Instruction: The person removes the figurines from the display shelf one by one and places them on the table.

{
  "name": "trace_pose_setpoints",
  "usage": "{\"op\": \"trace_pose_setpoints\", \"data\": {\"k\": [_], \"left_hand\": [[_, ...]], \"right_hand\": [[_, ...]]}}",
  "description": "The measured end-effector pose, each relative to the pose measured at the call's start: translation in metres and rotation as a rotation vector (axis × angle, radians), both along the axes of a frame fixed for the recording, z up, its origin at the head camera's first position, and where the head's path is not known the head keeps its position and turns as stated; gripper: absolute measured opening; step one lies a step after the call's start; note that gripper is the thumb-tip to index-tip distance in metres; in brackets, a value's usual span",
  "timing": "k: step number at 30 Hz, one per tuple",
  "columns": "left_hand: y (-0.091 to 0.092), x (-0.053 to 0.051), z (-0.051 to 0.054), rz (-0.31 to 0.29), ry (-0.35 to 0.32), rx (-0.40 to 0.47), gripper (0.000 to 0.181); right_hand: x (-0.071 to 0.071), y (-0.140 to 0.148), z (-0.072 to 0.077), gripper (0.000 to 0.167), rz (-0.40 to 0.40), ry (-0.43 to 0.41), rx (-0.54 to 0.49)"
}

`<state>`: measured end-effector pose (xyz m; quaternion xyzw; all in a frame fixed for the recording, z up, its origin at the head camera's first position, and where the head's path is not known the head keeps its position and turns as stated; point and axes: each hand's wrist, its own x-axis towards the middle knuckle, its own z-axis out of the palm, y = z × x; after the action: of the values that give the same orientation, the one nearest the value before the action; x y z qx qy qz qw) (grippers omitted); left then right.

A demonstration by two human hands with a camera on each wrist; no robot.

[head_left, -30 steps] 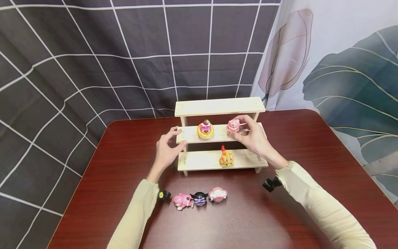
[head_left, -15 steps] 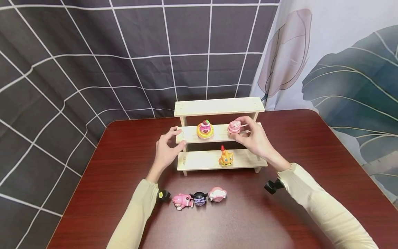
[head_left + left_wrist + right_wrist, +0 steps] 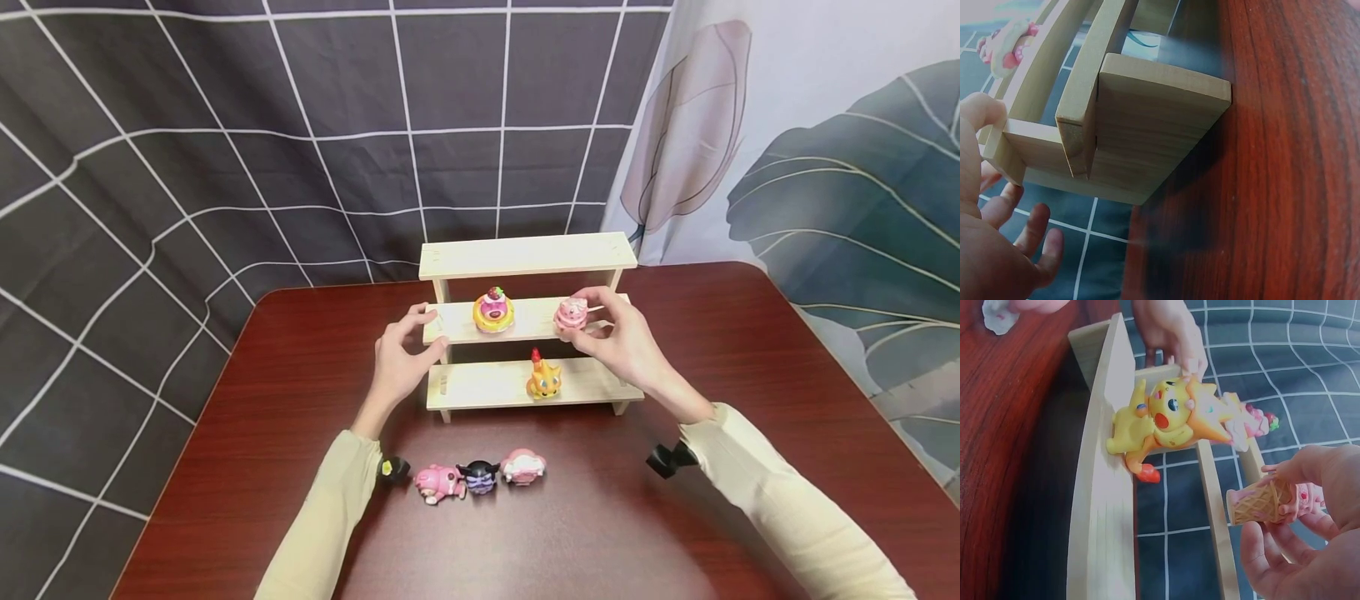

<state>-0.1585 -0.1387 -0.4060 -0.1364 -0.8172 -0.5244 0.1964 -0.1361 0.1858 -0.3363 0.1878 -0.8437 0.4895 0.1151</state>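
My right hand [image 3: 626,337] pinches a pink-topped ice-cream-cone figurine [image 3: 1260,501] between thumb and fingers, at the right part of the wooden display shelf's [image 3: 480,385] middle tier. Whether the cone's base touches the board, I cannot tell. My left hand [image 3: 401,358] holds the left end of that same tier, thumb at the front and fingers behind. On the middle tier, left of centre, stands a figurine in a yellow ring with a strawberry on top [image 3: 493,312]. A yellow figurine in an orange hood [image 3: 1160,419] stands on the lowest tier.
In front of the shelf, a pink figurine [image 3: 440,482], a black-and-purple one [image 3: 480,477] and a pink-and-white one [image 3: 523,467] lie in a row on the red-brown table [image 3: 300,400]. A dark grid curtain [image 3: 360,167] hangs behind.
My right hand has shifted a little to the right and toward me with the ice-cream-cone figurine. The left hand stays on the shelf's end.
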Motion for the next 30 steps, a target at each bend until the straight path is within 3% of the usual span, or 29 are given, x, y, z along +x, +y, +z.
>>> {"op": "trace_pose_setpoints", "data": {"k": [19, 30], "left_hand": [[0.000, 0.000, 0.001, 0.000, -0.003, -0.010, 0.042], [0.000, -0.001, -0.001, -0.015, -0.001, 0.016, 0.042]], "right_hand": [[0.015, 0.001, 0.002, 0.047, 0.017, 0.002, 0.009], [0.026, 0.005, -0.002, 0.047, 0.006, 0.052, 0.051]]}}
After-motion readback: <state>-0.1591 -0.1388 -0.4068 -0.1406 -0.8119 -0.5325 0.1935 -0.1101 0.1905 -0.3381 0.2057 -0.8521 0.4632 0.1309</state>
